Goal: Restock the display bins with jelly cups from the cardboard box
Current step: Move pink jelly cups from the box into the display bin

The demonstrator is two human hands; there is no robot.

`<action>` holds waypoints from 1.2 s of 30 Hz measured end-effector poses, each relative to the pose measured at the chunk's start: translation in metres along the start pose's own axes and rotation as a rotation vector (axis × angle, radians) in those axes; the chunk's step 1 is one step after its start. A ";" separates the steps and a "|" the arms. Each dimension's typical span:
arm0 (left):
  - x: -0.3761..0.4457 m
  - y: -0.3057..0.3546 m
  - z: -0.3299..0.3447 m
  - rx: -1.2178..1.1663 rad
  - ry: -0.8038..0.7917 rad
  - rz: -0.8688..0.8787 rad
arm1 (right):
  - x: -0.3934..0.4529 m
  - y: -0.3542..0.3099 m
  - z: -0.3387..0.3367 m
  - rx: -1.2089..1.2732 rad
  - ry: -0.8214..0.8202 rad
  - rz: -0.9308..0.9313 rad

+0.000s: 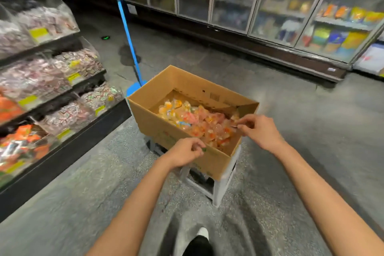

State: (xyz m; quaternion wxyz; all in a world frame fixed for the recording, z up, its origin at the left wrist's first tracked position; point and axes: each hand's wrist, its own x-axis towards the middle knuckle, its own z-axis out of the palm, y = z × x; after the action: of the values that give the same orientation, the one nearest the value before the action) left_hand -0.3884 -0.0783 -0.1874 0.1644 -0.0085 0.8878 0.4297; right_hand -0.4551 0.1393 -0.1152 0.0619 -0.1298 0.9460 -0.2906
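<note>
We look down at an open cardboard box resting on a pale plastic crate on the store floor, its long axis running from near right to far left, angled toward the display bins on our left. Jelly cups in orange and pink lie heaped inside, mostly toward the near right end. Our left hand sits at the box's near rim, fingers curled and pinching something small and green; we cannot tell what. Our right hand reaches over the right end, just above the cups, fingertips pinched narrow on what looks like a cup's edge, though blur hides the detail.
</note>
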 end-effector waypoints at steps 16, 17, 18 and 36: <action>0.244 -0.131 -0.066 -0.230 0.239 -0.239 | 0.244 0.090 0.175 -0.134 -0.311 0.263; 0.262 -0.141 -0.062 -0.225 0.207 -0.229 | 0.256 0.100 0.190 -0.133 -0.313 0.277; 0.279 -0.153 -0.058 -0.237 0.178 -0.226 | 0.269 0.109 0.204 -0.133 -0.314 0.295; 0.351 -0.210 -0.051 -0.879 -0.116 -0.688 | 0.327 0.160 0.286 0.061 0.051 0.577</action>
State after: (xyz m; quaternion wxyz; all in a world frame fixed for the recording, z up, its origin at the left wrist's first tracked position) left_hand -0.7019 -0.2058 -0.4222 0.3245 -0.3418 0.5606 0.6809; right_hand -0.7470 0.0219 -0.4549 0.1222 0.1537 0.9359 -0.2924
